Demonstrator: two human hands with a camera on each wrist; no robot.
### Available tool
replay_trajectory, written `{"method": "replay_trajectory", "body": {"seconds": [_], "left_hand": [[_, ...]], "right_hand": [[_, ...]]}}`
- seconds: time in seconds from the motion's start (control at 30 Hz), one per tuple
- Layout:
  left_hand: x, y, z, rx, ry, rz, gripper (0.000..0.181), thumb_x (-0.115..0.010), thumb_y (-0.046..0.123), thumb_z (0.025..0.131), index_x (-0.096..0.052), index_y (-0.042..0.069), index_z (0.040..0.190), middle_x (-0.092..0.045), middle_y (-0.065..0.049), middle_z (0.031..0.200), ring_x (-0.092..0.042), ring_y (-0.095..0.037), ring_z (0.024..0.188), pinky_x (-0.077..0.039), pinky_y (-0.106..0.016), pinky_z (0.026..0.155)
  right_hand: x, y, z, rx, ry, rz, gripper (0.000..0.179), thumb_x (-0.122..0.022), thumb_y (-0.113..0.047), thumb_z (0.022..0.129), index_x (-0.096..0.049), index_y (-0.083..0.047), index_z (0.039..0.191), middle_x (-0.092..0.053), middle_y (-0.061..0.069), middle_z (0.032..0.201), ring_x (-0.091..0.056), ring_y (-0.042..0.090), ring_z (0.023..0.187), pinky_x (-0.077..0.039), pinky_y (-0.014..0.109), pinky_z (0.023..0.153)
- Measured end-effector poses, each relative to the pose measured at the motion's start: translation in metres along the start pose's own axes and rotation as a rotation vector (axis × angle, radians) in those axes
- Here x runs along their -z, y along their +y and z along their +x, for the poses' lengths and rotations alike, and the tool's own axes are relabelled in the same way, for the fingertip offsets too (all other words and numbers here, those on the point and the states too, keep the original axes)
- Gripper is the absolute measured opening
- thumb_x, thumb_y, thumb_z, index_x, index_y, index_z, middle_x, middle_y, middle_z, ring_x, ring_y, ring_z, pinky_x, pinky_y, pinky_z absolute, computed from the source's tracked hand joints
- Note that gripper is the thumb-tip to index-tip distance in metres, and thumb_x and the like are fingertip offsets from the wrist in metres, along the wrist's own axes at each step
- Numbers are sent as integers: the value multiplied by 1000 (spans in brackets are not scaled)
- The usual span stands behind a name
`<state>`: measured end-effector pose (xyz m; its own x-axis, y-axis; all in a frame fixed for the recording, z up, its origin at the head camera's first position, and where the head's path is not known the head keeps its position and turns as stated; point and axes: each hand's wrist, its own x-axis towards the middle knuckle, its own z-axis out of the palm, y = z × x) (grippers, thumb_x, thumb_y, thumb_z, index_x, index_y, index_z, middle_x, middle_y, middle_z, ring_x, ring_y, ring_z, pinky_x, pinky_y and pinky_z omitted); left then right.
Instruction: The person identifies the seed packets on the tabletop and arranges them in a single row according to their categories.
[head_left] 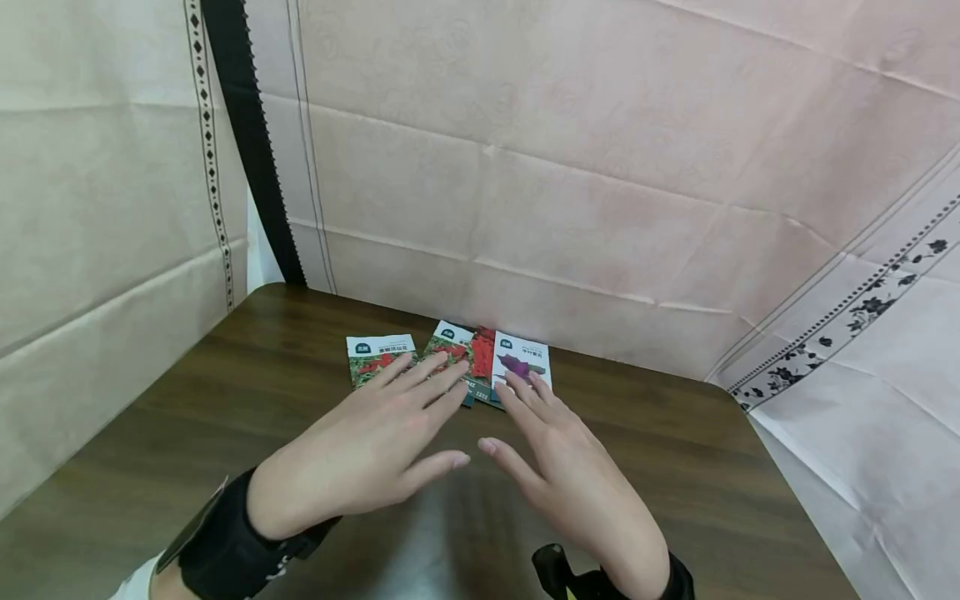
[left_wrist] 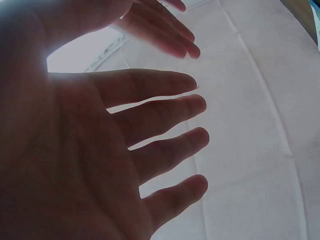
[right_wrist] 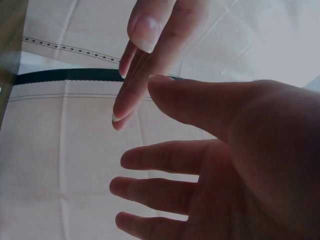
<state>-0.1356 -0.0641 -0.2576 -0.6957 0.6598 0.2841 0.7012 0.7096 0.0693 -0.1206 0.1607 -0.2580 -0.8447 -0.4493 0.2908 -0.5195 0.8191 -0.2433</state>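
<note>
In the head view my left hand (head_left: pixel 367 442) is held over the wooden table with its fingers straight and spread, palm down. My right hand (head_left: pixel 573 479) mirrors it on the other side, thumbs pointing toward each other with a gap between. Neither hand holds anything. Beyond the fingertips lie seed packets with flower pictures: one with red flowers (head_left: pixel 380 345) at left, a similar packet (head_left: pixel 454 335) in the middle, a bright red one (head_left: pixel 482 358) partly covered, and a white one with a purple flower (head_left: pixel 525 350) at right. The left fingers hide parts of the two nearest packets. Both wrist views show bare palms.
The brown table (head_left: pixel 225 400) has rounded far corners. A pale cloth (head_left: pixel 525 208) hangs behind its far edge, with more cloth at the left and right sides. A black strip (head_left: pixel 255 142) runs down near the back left corner. Black bands (head_left: pixel 232 533) wrap the wrists.
</note>
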Motion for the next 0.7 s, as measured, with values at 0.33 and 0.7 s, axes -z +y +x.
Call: {"method": "replay_trajectory", "body": {"seconds": [0.33,0.7], "left_hand": [[-4,-23,8,40,50,-38,70,-42,59,89,-49,8,137,-40,-8,145,-29,-25,136,-18,-48,111],[-14,-50,14,152,42,-137,65,-51,53,88,-52,8,134,-43,-13,142,-37,-31,131,-24,-55,107]], "right_hand": [[-11,2,13,-1,37,48,58,-45,-50,92,-47,-17,139,-39,-5,145,-20,8,138,-28,42,108],[-49,11,39,-24,-11,162,59,-44,-54,91,-47,-19,139,-46,-4,140,-31,11,134,-32,39,106]]}}
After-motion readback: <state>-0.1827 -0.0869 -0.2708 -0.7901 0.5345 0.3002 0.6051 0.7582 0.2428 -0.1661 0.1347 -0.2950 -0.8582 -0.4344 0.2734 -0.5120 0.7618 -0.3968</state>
